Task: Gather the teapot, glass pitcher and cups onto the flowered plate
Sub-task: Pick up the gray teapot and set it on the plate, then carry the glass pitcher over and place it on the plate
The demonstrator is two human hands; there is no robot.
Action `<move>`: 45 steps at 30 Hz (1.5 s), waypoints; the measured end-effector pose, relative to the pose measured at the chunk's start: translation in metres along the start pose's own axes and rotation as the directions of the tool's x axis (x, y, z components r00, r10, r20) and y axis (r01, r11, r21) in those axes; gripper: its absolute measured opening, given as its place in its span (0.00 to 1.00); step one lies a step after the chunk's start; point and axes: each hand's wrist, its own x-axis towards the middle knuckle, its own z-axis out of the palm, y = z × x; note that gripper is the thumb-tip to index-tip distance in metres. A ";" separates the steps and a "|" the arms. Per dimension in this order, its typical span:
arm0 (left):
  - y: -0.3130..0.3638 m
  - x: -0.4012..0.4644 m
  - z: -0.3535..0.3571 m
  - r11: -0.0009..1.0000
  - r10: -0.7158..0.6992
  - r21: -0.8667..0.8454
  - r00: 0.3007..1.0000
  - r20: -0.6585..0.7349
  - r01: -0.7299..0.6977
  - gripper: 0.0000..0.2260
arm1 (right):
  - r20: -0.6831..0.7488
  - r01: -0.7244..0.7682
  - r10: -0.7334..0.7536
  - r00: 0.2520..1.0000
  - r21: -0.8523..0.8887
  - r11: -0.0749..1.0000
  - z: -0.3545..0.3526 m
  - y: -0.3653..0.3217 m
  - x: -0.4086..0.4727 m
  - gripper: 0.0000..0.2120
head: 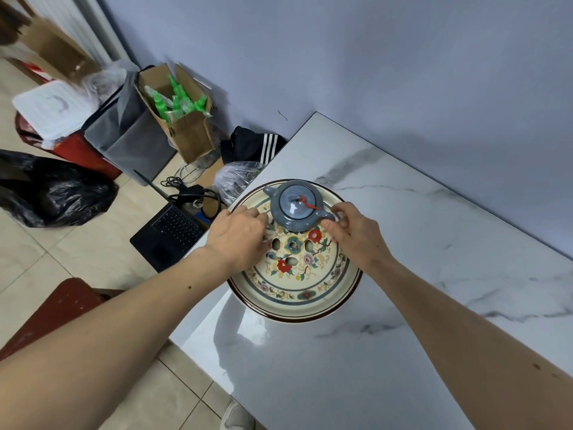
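Underneath everything was a glossy white marble-look table [403,274] with grey veins, pushed against a plain pale bluish wall [372,57], beige floor tiles [77,259] off its left edge. Flowered plate [297,293] sat near the table's left edge, cream with red and blue blooms, dark rim, small holes at its centre. Blue-grey teapot [293,206] stood upright on the plate's far part, lid on, red cord across the lid. Left hand [238,237] lay on the plate just left of the pot, fingers curled together by its side; couldn't tell if they gripped anything. Right hand [353,234] pinched the pot's handle, thumb and fingers closed on it. Floor clutter beside the table: open laptop [167,234], tangled black cable [186,190], cardboard box [183,119] with green spray bottles [176,97], grey bag [124,135], black rubbish bag [52,190], dark striped garment [254,144], red-brown stool [55,308] near the left forearm.
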 end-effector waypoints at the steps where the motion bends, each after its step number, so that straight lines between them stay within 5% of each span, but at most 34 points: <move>1: 0.001 -0.002 -0.005 1.000 0.004 0.020 1.000 0.010 -0.004 0.18 | 0.001 -0.018 0.018 1.000 -0.023 1.000 -0.005 0.001 -0.003 0.15; 9: 0.053 -0.008 -0.073 0.974 0.170 0.158 0.985 -0.024 -0.164 0.16 | -0.063 -0.140 0.126 0.990 -0.352 0.926 -0.083 0.025 -0.071 0.12; 18: 0.232 -0.027 -0.105 0.865 0.444 0.262 0.896 -0.004 -0.427 0.16 | -0.221 -0.354 0.285 0.933 -0.404 0.844 -0.199 0.097 -0.235 0.09; 28: 0.466 -0.086 -0.063 0.789 0.576 0.240 0.817 0.029 -0.565 0.15 | -0.290 -0.532 0.446 0.847 -0.462 0.710 -0.316 0.236 -0.417 0.08; 37: 0.620 -0.079 -0.035 0.708 0.679 0.253 0.734 0.014 -0.659 0.08 | -0.364 -0.631 0.516 0.776 -0.444 0.636 -0.386 0.335 -0.479 0.06; 45: 0.705 -0.055 -0.007 0.665 0.698 0.284 0.710 0.091 -0.691 0.14 | -0.421 -0.654 0.505 0.754 -0.400 0.643 -0.435 0.416 -0.479 0.06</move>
